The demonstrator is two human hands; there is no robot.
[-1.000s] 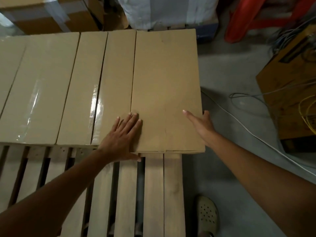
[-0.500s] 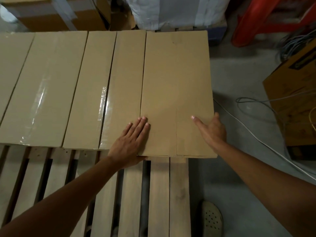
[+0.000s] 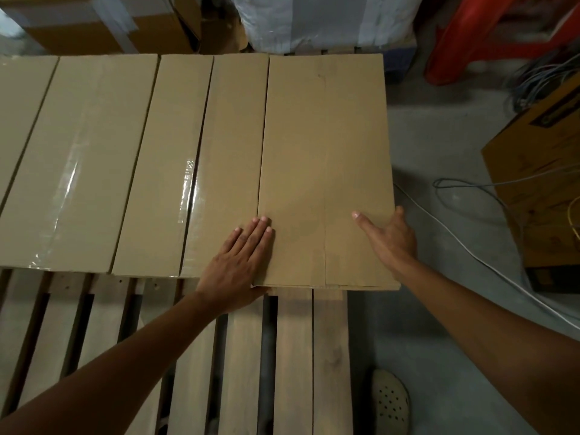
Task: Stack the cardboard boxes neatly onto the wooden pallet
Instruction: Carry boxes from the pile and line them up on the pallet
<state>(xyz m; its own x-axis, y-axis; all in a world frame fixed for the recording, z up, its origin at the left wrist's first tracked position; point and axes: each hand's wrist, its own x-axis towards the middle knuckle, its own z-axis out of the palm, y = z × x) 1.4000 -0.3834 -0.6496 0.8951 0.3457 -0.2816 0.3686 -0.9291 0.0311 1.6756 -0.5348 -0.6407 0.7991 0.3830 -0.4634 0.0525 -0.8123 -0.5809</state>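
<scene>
The rightmost cardboard box [image 3: 326,152] lies flat at the 3 o'clock end of the row on the wooden pallet [image 3: 295,356], touching its neighbour box [image 3: 232,152]. The left hand [image 3: 238,265] presses flat, fingers together, on its 7 o'clock corner. The right hand [image 3: 389,240], fingers straight, rests along its 4 o'clock edge. The box looks light, stiff and smooth-faced, so it is probably best nudged by its edges and corners.

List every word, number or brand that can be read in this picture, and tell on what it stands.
No text can be read.
Floor box, at right: a dark printed strip near its top edge, too blurred to read.
Boxes on the pallet: plain cardboard with clear tape; no print shows.
</scene>
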